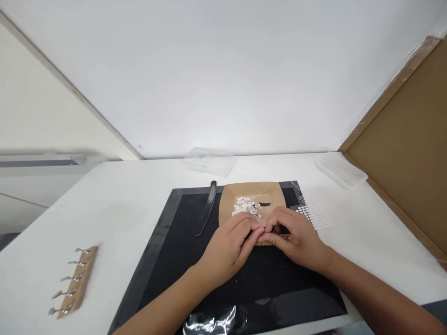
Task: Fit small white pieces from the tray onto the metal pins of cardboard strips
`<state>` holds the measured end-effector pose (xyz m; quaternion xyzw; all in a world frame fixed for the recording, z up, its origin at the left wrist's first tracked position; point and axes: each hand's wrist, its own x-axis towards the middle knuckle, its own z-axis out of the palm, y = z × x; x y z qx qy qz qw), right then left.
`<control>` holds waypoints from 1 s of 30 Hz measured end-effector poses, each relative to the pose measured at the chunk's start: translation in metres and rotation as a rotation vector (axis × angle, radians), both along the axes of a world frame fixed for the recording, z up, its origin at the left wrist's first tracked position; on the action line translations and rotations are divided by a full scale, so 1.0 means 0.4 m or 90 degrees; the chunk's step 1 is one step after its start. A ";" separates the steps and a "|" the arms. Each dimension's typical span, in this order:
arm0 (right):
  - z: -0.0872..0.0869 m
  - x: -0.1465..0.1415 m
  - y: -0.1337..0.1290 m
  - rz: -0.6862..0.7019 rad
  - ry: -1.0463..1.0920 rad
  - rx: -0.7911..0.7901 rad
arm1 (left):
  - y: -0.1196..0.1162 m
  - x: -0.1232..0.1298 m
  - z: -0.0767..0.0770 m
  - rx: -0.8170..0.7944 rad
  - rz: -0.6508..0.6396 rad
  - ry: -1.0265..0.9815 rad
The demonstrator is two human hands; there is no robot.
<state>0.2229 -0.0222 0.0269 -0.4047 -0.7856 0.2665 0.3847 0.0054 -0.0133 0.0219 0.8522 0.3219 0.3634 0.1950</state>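
My left hand [234, 243] and my right hand [295, 235] meet over the near edge of a sheet of brown paper [226, 195]. Thumb and forefinger of each hand are pinched together, and the fingertips almost touch. What they hold is small and mostly hidden by the fingers. Beneath my right thumb, part of a tan strip [270, 244] shows. On the paper, just beyond my left fingers, lies a heap of small white pieces [244, 205]. A short dark piece [265, 204] rests to the right of the heap.
Under the paper is a black mat [181, 251], with a dark curved tool [208, 208] on its left part. A tan strip with several metal pieces [79, 281] lies far left. White dots on a sheet [319, 216], a clear tray [341, 170] and clear plastic [208, 161] are also around.
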 end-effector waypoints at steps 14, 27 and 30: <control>0.009 0.014 0.012 -0.056 0.041 0.116 | 0.037 -0.033 0.024 0.096 0.327 0.072; -0.004 0.039 0.032 -0.177 0.096 0.047 | 0.091 -0.113 0.046 -0.211 0.574 0.554; -0.009 0.042 0.034 -0.194 0.115 0.043 | 0.086 -0.101 0.049 -0.212 0.546 0.569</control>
